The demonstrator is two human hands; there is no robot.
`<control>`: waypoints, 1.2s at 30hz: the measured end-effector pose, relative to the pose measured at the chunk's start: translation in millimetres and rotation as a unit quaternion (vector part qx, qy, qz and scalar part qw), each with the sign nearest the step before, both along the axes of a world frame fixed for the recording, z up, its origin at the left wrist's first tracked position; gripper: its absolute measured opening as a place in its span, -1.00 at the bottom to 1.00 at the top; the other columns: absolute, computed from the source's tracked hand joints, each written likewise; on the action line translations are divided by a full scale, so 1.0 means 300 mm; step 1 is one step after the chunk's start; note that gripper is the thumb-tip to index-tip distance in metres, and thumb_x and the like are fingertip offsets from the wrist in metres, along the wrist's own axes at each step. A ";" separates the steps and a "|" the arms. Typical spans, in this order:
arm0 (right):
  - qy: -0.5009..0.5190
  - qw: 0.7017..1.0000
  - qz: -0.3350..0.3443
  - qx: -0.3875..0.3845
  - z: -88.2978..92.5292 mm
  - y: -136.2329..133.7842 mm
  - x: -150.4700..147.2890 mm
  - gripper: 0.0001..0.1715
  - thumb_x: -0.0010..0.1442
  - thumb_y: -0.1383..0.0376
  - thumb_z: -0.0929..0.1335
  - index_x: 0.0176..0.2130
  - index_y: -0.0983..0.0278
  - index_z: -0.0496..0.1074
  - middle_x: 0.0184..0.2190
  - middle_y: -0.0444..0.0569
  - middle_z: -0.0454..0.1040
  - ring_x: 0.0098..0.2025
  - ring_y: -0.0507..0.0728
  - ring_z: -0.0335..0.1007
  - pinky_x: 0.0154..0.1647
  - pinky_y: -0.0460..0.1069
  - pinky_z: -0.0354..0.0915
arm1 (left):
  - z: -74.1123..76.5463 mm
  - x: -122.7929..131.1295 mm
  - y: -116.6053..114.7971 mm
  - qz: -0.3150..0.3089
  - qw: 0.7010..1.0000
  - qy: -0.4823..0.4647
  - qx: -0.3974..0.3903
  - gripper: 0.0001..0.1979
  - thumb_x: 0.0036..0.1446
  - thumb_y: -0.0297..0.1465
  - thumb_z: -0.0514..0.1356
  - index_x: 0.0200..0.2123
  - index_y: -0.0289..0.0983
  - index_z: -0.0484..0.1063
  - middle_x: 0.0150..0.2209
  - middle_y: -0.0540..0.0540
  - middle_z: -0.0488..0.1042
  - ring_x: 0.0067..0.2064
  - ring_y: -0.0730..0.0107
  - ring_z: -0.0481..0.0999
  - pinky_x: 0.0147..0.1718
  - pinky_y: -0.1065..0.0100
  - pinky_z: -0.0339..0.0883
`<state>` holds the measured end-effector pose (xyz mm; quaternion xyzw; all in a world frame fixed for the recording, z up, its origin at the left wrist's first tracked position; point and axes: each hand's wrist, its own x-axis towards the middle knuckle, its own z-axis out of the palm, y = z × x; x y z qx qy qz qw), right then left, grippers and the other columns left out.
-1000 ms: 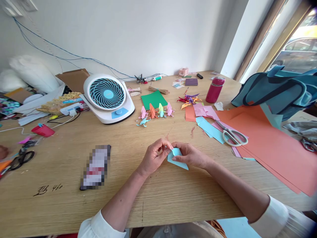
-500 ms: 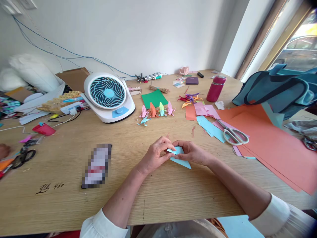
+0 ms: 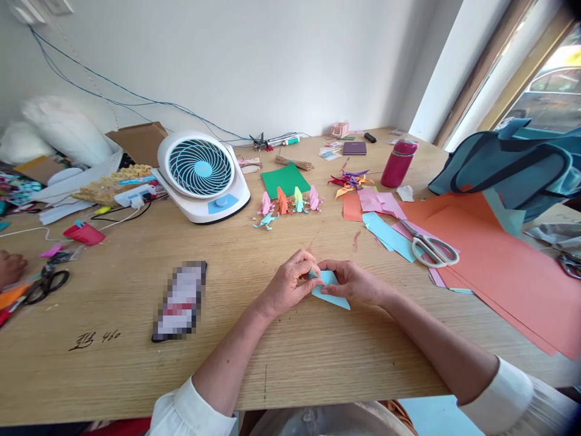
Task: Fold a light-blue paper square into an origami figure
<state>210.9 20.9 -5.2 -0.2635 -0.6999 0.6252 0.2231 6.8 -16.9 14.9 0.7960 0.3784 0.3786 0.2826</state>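
A small folded light-blue paper (image 3: 330,292) lies on the wooden table (image 3: 318,357) between my hands. My left hand (image 3: 290,284) pinches its upper left corner with curled fingers. From the right, my right hand (image 3: 354,282) presses and pinches the paper's top edge. Both thumbs meet over the fold, and the paper's pointed lower end sticks out toward me.
Several small paper figures (image 3: 288,203) stand by a green sheet (image 3: 285,180) and a white-blue fan (image 3: 202,175). Scissors (image 3: 429,247) lie on coloured sheets and large orange paper (image 3: 494,260) at right. A red bottle (image 3: 397,163), teal bag (image 3: 517,169), phone (image 3: 180,301) and another person's hand (image 3: 9,266) are nearby.
My fingers have shifted slightly along the blue paper's top fold; the paper stays on the table. The view has drifted a little.
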 end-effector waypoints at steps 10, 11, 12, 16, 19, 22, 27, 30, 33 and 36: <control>0.006 1.000 -0.009 0.024 -0.019 0.002 -0.003 -0.54 0.13 0.12 0.47 -0.04 0.30 0.44 -0.33 -0.14 0.38 -0.34 0.03 0.24 -0.37 -0.10 0.18 | -0.007 0.006 -0.007 0.004 0.999 0.022 0.025 -0.93 0.27 -0.41 0.18 -0.29 -0.26 0.36 -0.22 -0.08 0.32 -0.20 0.36 0.37 -0.24 0.38 0.29; -0.006 0.999 -0.017 0.041 -0.022 0.001 -0.003 -0.57 0.14 0.11 0.47 -0.06 0.29 0.45 -0.35 -0.14 0.38 -0.36 0.03 0.23 -0.39 -0.10 0.17 | -0.010 0.007 -0.007 0.006 0.999 0.021 0.033 -0.94 0.26 -0.41 0.19 -0.29 -0.25 0.35 -0.23 -0.07 0.32 -0.22 0.37 0.36 -0.25 0.38 0.28; -0.014 0.998 -0.025 0.054 -0.027 -0.001 -0.004 -0.58 0.14 0.10 0.47 -0.09 0.28 0.46 -0.37 -0.14 0.38 -0.38 0.03 0.22 -0.41 -0.10 0.17 | -0.013 0.008 -0.007 0.012 0.999 0.015 0.041 -0.93 0.24 -0.42 0.21 -0.27 -0.25 0.34 -0.23 -0.06 0.32 -0.24 0.39 0.35 -0.27 0.39 0.28; 0.014 0.997 -0.049 0.062 -0.047 -0.005 -0.014 -0.59 0.15 0.08 0.46 -0.09 0.27 0.45 -0.35 -0.12 0.40 -0.34 0.06 0.27 -0.36 -0.09 0.24 | -0.023 0.013 -0.008 0.070 0.994 -0.029 0.079 -0.80 0.17 -0.45 0.29 -0.24 -0.23 0.28 -0.27 0.00 0.31 -0.34 0.47 0.31 -0.30 0.40 0.28; 0.048 0.996 -0.057 0.056 -0.053 -0.008 -0.025 -0.60 0.16 0.10 0.46 -0.08 0.26 0.43 -0.30 -0.10 0.42 -0.29 0.07 0.32 -0.29 -0.07 0.28 | -0.021 0.017 -0.012 0.087 0.988 -0.038 0.123 -0.78 0.15 -0.49 0.31 -0.29 -0.23 0.27 -0.28 0.00 0.31 -0.30 0.45 0.34 -0.29 0.40 0.30; 0.061 0.993 -0.065 0.083 -0.050 -0.009 -0.030 -0.62 0.20 0.12 0.44 -0.05 0.26 0.44 -0.22 -0.06 0.46 -0.20 0.10 0.37 -0.19 -0.04 0.32 | -0.015 0.024 -0.020 0.093 0.983 -0.018 0.159 -0.81 0.16 -0.50 0.30 -0.25 -0.23 0.32 -0.26 -0.02 0.34 -0.26 0.43 0.37 -0.28 0.40 0.33; 0.068 0.986 -0.070 0.135 -0.031 -0.012 -0.025 -0.67 0.24 0.16 0.42 -0.03 0.25 0.45 -0.18 -0.03 0.50 -0.15 0.12 0.41 -0.13 -0.03 0.32 | -0.011 0.032 -0.029 0.095 0.975 -0.002 0.199 -0.81 0.18 -0.50 0.29 -0.17 -0.23 0.35 -0.23 -0.05 0.37 -0.26 0.42 0.40 -0.28 0.39 0.38; 0.061 0.982 -0.071 0.162 -0.020 -0.015 -0.023 -0.70 0.25 0.19 0.41 -0.04 0.25 0.45 -0.18 -0.03 0.50 -0.15 0.12 0.41 -0.13 -0.04 0.32 | -0.012 0.032 -0.030 0.093 0.972 -0.005 0.215 -0.78 0.17 -0.51 0.30 -0.15 -0.23 0.35 -0.24 -0.06 0.39 -0.25 0.41 0.40 -0.27 0.37 0.40; 0.050 0.977 -0.084 0.188 -0.014 -0.018 -0.024 -0.73 0.24 0.21 0.41 -0.08 0.26 0.45 -0.23 -0.05 0.48 -0.21 0.10 0.39 -0.19 -0.05 0.31 | -0.013 0.031 -0.031 0.093 0.969 -0.005 0.231 -0.77 0.17 -0.50 0.30 -0.14 -0.23 0.36 -0.22 -0.07 0.39 -0.23 0.40 0.42 -0.24 0.35 0.42; 0.047 0.972 -0.094 0.213 -0.008 -0.021 -0.025 -0.80 0.23 0.25 0.40 -0.13 0.25 0.44 -0.26 -0.07 0.47 -0.23 0.08 0.39 -0.23 -0.07 0.29 | -0.011 0.031 -0.035 0.094 0.964 0.003 0.250 -0.77 0.17 -0.48 0.30 -0.12 -0.22 0.37 -0.20 -0.09 0.38 -0.16 0.36 0.45 -0.18 0.31 0.44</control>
